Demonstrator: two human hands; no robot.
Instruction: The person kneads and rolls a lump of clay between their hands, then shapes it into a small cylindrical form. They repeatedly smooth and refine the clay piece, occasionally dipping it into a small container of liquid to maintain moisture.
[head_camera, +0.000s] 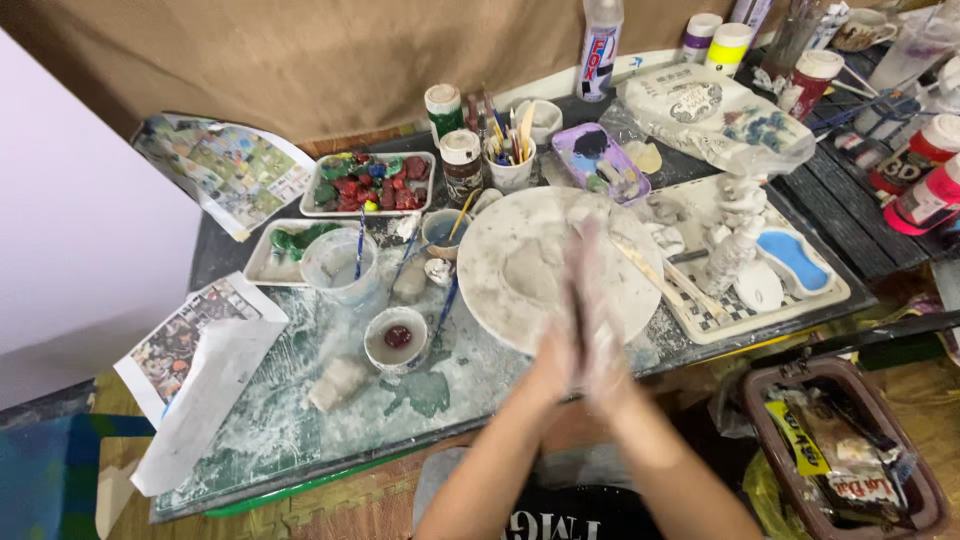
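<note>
My left hand (556, 345) and my right hand (603, 330) are pressed flat together, palm to palm, both coated in white clay dust and blurred. They hover over the near edge of a round white clay-smeared board (510, 255) on the work table. Whether a piece of clay lies between the palms is hidden. A grey clay lump (338, 383) rests on the table to the left, well apart from my hands.
A small bowl with a red blob (396, 338), a clear water cup (340, 265), trays of painted pieces (370, 183), a brush cup (510, 165), a white clay figure (738, 235) on a checkered tray (705, 310), paint bottles (925, 200) and a brown basket (850, 450) surround the board.
</note>
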